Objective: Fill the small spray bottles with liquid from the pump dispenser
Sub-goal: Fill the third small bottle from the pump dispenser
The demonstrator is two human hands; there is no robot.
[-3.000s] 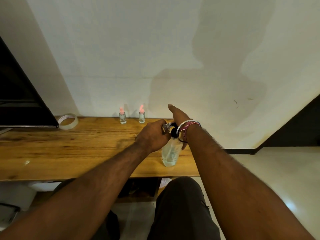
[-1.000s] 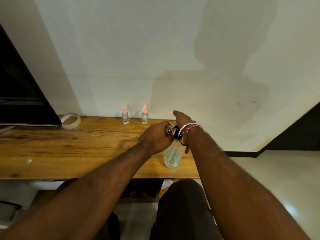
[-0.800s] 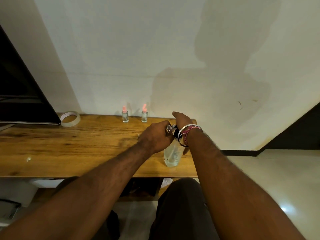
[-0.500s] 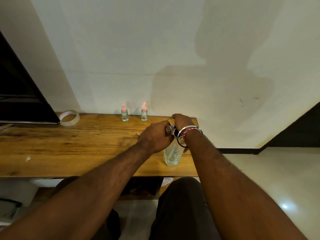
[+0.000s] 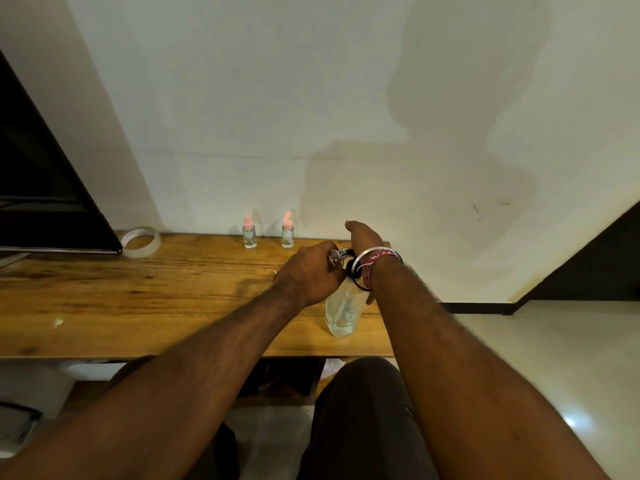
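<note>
A clear pump dispenser [image 5: 344,313] with a little liquid stands near the front right corner of the wooden table [image 5: 138,299]. My right hand [image 5: 363,237] lies over its black pump head, fingers stretched forward and slightly raised. My left hand [image 5: 308,275] is closed around a small clear bottle [image 5: 335,259], held uncapped against the pump's spout. Two more small spray bottles with pink tops, one on the left [image 5: 249,233] and one on the right [image 5: 287,232], stand upright by the wall at the back of the table.
A roll of clear tape [image 5: 140,242] lies at the back left beside a black screen [image 5: 41,188]. The table's right edge ends just past the dispenser, with pale floor [image 5: 536,358] beyond. My knee [image 5: 360,410] is below the front edge.
My right hand's fingers dropped onto the pump head half a second ago and have lifted again now. My left hand and the small bottle stay at the spout.
</note>
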